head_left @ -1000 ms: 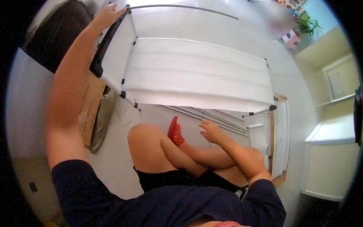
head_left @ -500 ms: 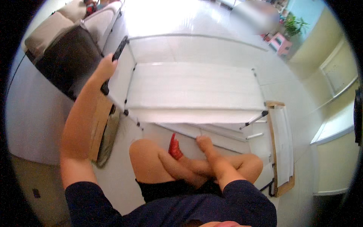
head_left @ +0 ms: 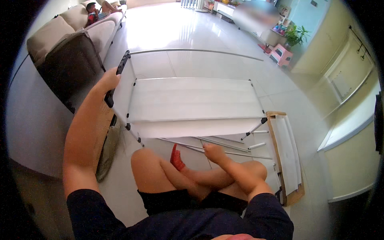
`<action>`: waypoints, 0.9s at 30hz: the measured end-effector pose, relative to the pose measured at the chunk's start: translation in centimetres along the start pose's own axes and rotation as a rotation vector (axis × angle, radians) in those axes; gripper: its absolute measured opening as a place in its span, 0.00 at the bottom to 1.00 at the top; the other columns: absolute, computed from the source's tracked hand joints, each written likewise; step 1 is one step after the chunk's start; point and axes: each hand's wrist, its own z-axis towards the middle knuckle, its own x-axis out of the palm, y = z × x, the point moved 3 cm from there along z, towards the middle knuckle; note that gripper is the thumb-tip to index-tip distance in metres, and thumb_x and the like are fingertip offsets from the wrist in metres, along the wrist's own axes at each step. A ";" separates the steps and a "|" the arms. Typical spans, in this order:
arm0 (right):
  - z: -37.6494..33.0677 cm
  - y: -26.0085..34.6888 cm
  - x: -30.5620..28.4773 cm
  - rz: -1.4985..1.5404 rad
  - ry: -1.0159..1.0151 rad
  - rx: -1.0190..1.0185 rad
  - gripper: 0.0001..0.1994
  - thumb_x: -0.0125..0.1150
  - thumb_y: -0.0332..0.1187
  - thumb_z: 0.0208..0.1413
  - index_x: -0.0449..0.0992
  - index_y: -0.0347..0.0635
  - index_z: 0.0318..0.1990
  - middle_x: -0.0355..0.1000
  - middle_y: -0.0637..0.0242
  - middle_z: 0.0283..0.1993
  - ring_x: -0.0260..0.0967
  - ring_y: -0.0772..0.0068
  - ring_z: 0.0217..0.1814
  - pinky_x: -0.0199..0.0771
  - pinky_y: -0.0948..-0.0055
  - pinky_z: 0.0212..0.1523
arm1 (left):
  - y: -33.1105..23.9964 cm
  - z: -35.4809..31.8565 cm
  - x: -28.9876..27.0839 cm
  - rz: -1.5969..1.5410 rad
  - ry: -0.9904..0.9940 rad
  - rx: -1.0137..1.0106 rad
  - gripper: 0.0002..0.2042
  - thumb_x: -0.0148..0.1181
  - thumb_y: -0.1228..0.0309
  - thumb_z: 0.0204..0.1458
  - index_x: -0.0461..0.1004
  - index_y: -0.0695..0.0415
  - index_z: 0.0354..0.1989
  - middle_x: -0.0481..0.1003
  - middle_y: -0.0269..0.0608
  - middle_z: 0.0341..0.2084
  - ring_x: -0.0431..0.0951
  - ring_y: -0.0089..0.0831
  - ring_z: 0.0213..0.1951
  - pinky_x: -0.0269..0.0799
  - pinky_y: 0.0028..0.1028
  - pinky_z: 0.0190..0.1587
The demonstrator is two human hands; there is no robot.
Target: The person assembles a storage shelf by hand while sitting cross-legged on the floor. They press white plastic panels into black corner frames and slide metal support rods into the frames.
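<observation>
Hands apart: the left hand (head_left: 109, 81) grips the black end bar (head_left: 117, 78) of the white fabric shelf rack (head_left: 192, 102) lying crosswise ahead, while the right hand (head_left: 213, 152), loosely curled and holding nothing, hovers near the loose metal rods (head_left: 216, 145) on the floor (head_left: 200, 36).

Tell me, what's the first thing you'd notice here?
A big white rack with metal rods fills the middle of the floor. The left hand grips its black end piece, while the right hand rests near loose rods in front of the crossed legs. A sofa stands on the left.
</observation>
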 end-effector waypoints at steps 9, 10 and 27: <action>-1.8 2.2 -18.1 0.326 -0.437 -0.097 0.11 0.54 0.28 0.53 0.73 0.45 0.44 0.71 0.57 0.31 0.70 0.60 0.29 0.69 0.67 0.29 | 0.0 0.4 -1.1 -0.231 0.056 -0.111 0.22 0.55 0.68 0.40 0.68 0.68 0.45 0.73 0.56 0.35 0.73 0.40 0.40 0.68 0.32 0.41; -0.5 2.0 -19.7 0.296 -0.482 -0.100 0.10 0.53 0.28 0.53 0.73 0.43 0.43 0.70 0.57 0.30 0.69 0.61 0.29 0.69 0.68 0.30 | 0.7 0.4 -1.0 -0.290 -0.019 -0.094 0.22 0.55 0.68 0.40 0.68 0.68 0.45 0.73 0.56 0.35 0.73 0.39 0.40 0.68 0.32 0.42; 17.3 5.2 -24.0 0.118 -0.570 -0.168 0.10 0.58 0.35 0.52 0.77 0.52 0.42 0.71 0.64 0.27 0.69 0.67 0.26 0.67 0.71 0.29 | 1.0 1.4 0.5 -0.516 -0.122 -0.004 0.21 0.53 0.73 0.43 0.68 0.69 0.48 0.74 0.41 0.32 0.72 0.25 0.32 0.68 0.24 0.38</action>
